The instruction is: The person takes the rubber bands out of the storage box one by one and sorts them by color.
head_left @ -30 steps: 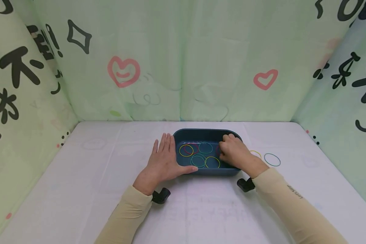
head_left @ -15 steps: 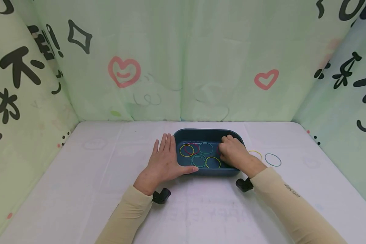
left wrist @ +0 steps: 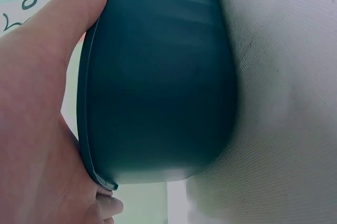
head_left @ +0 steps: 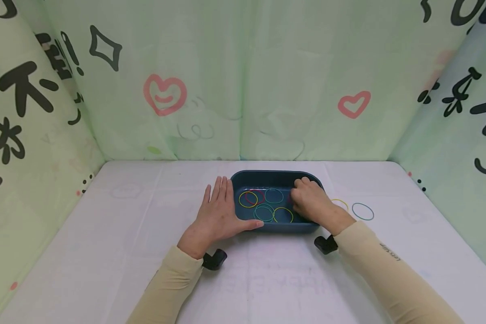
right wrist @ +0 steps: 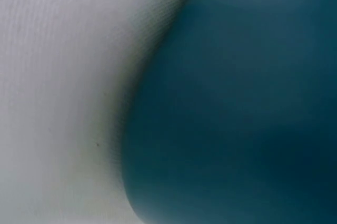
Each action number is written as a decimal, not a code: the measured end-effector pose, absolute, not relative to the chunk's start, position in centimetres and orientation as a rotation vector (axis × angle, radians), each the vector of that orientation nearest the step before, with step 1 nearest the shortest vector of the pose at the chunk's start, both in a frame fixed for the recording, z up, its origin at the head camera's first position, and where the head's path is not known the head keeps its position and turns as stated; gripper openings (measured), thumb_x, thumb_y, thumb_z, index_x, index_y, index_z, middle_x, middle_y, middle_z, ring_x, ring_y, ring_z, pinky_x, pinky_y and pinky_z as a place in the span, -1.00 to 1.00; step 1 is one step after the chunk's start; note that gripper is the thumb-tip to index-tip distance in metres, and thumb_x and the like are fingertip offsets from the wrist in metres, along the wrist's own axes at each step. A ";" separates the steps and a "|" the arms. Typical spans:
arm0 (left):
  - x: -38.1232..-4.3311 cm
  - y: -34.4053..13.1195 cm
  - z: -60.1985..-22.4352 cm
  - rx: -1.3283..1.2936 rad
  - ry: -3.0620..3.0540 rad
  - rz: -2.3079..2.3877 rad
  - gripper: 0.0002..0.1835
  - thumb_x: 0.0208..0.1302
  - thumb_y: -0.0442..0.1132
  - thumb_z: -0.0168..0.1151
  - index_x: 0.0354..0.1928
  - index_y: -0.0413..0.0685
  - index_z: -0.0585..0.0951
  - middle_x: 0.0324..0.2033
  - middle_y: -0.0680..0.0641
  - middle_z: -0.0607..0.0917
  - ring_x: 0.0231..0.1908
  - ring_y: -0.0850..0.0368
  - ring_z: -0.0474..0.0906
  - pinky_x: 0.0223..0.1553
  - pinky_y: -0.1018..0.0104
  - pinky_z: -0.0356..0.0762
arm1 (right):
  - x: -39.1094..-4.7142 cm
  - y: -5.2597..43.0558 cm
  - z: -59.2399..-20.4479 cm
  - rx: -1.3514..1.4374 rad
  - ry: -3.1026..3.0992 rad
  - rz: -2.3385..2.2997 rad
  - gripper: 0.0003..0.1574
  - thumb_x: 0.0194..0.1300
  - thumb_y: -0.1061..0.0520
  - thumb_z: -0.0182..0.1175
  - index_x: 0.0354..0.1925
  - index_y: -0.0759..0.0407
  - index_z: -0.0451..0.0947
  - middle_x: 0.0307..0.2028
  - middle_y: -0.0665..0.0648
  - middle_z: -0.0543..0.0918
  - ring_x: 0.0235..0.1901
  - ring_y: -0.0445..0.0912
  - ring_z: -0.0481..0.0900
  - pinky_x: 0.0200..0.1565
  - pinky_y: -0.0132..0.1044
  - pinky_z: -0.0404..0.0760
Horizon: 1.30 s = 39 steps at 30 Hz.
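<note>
A dark blue rectangular tray point(head_left: 279, 228) stands on the table, with several thin coloured rubber bands lying flat inside. Among them are a yellow band point(head_left: 239, 199), a teal band point(head_left: 282, 196) and a second yellow band point(head_left: 292, 216). My left hand point(head_left: 214, 213) lies along the tray's left end with straight fingers, its thumb over the front rim. Reaching into the tray's right end, my right hand point(head_left: 312, 201) has curled fingers pointing down. A sliver of red rubber band point(head_left: 290, 198) shows at those fingers; the fingertips are hidden. The right wrist view is filled by the tray's outer wall point(right wrist: 237, 103).
Right of the tray, a yellow rubber band point(head_left: 342, 202) lies partly behind the right wrist, with a teal rubber band point(head_left: 373, 212) beside it on the white-covered table point(head_left: 247, 279). A patterned green curtain point(head_left: 243, 81) encloses the back and sides.
Both hands hold nearly the same places; the right hand and forearm shift only very slightly. The tray and the rubber bands lie as before.
</note>
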<state>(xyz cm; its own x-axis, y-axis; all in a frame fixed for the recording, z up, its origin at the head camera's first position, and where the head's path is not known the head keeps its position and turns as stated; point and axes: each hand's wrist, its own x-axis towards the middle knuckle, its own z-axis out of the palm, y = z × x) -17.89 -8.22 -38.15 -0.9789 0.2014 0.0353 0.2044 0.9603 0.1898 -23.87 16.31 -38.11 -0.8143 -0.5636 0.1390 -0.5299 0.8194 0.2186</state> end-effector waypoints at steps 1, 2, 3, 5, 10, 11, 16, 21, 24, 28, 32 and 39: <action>-17.9 -8.2 -38.1 -0.321 -3.095 -0.300 0.41 -0.41 0.74 -0.34 0.38 -0.19 -0.17 0.39 -0.17 -0.13 0.39 -0.01 -0.36 0.35 0.01 -0.31 | -23.9 16.3 -38.1 0.842 -2.815 -0.255 -0.88 -0.08 0.16 0.30 -0.53 0.22 0.61 -0.54 0.13 0.44 -0.47 0.00 0.31 -0.45 -0.17 0.33; -17.9 -8.2 -38.1 -0.322 -3.094 -0.301 0.41 -0.41 0.74 -0.34 0.38 -0.19 -0.17 0.39 -0.17 -0.13 0.39 -0.01 -0.36 0.35 0.01 -0.31 | -23.9 16.3 -38.0 0.832 -2.824 -0.258 -0.86 -0.06 0.15 0.29 -0.51 0.23 0.62 -0.53 0.13 0.44 -0.46 0.00 0.31 -0.44 -0.17 0.33; -17.8 -8.2 -38.1 -0.323 -3.093 -0.301 0.41 -0.41 0.74 -0.34 0.38 -0.19 -0.17 0.39 -0.17 -0.13 0.39 -0.01 -0.35 0.35 0.01 -0.31 | -23.9 16.4 -38.0 0.826 -2.830 -0.260 -0.85 -0.05 0.15 0.29 -0.50 0.24 0.62 -0.53 0.13 0.44 -0.46 0.00 0.31 -0.44 -0.17 0.33; -17.8 -8.2 -38.1 -0.325 -3.089 -0.301 0.41 -0.40 0.74 -0.33 0.38 -0.20 -0.16 0.39 -0.18 -0.13 0.39 -0.01 -0.35 0.35 0.01 -0.30 | -23.8 16.5 -37.8 0.822 -2.831 -0.254 -0.84 -0.05 0.15 0.29 -0.49 0.25 0.62 -0.53 0.13 0.43 -0.45 0.00 0.31 -0.43 -0.17 0.33; -17.9 -8.2 -38.2 -0.323 -3.083 -0.310 0.41 -0.40 0.74 -0.31 0.38 -0.20 -0.15 0.39 -0.18 -0.12 0.40 -0.01 -0.34 0.35 0.01 -0.30 | -23.6 16.6 -37.3 0.821 -2.805 -0.235 -0.87 -0.05 0.19 0.25 -0.49 0.26 0.61 -0.54 0.12 0.43 -0.46 0.00 0.31 -0.42 -0.16 0.34; -17.9 -8.2 -38.2 -0.322 -3.082 -0.313 0.41 -0.40 0.74 -0.31 0.38 -0.20 -0.15 0.39 -0.18 -0.11 0.40 -0.01 -0.34 0.35 0.01 -0.30 | -23.5 16.6 -37.2 0.823 -2.802 -0.233 -0.87 -0.05 0.19 0.25 -0.49 0.26 0.61 -0.54 0.12 0.43 -0.46 -0.01 0.31 -0.42 -0.16 0.35; -17.9 -8.2 -38.2 -0.321 -3.078 -0.307 0.41 -0.40 0.73 -0.31 0.38 -0.20 -0.15 0.39 -0.18 -0.11 0.40 -0.01 -0.34 0.35 0.01 -0.29 | -23.4 16.7 -36.6 0.843 -2.782 -0.213 -0.91 -0.04 0.21 0.23 -0.54 0.25 0.59 -0.56 0.11 0.42 -0.48 -0.01 0.31 -0.45 -0.17 0.35; -17.8 -8.2 -38.2 -0.329 -3.074 -0.310 0.40 -0.39 0.73 -0.30 0.38 -0.20 -0.15 0.39 -0.18 -0.11 0.40 -0.01 -0.33 0.35 0.01 -0.28 | -23.4 16.9 -36.2 0.856 -2.766 -0.191 -0.91 -0.04 0.24 0.22 -0.61 0.22 0.54 -0.58 0.10 0.38 -0.50 -0.01 0.29 -0.47 -0.18 0.32; -17.8 -8.2 -38.2 -0.334 -3.068 -0.316 0.40 -0.38 0.72 -0.29 0.38 -0.21 -0.14 0.39 -0.19 -0.09 0.40 -0.02 -0.32 0.35 0.01 -0.28 | -23.3 17.0 -35.9 0.858 -2.763 -0.178 -0.90 -0.04 0.24 0.22 -0.62 0.21 0.54 -0.59 0.09 0.38 -0.50 -0.01 0.29 -0.47 -0.20 0.30; -17.8 -8.2 -38.2 -0.332 -3.069 -0.314 0.40 -0.38 0.73 -0.29 0.38 -0.20 -0.14 0.39 -0.19 -0.10 0.40 -0.01 -0.33 0.35 0.01 -0.29 | -23.3 17.1 -35.4 0.852 -2.769 -0.169 -0.91 -0.03 0.25 0.21 -0.61 0.22 0.54 -0.59 0.09 0.38 -0.50 -0.02 0.27 -0.48 -0.23 0.26; -17.8 -8.2 -38.2 -0.326 -3.078 -0.307 0.40 -0.39 0.73 -0.30 0.38 -0.20 -0.15 0.39 -0.17 -0.11 0.40 0.00 -0.34 0.35 0.02 -0.30 | -23.2 17.2 -35.0 0.835 -2.779 -0.164 -0.91 -0.01 0.23 0.21 -0.58 0.23 0.56 -0.57 0.09 0.40 -0.49 -0.03 0.27 -0.46 -0.25 0.27; -17.9 -8.2 -38.1 -0.327 -3.086 -0.306 0.40 -0.38 0.73 -0.29 0.38 -0.20 -0.16 0.39 -0.17 -0.12 0.40 -0.01 -0.35 0.35 0.02 -0.31 | -23.1 17.5 -34.4 0.839 -2.736 -0.129 -0.90 0.00 0.23 0.21 -0.59 0.23 0.57 -0.56 0.09 0.41 -0.49 -0.02 0.28 -0.45 -0.23 0.29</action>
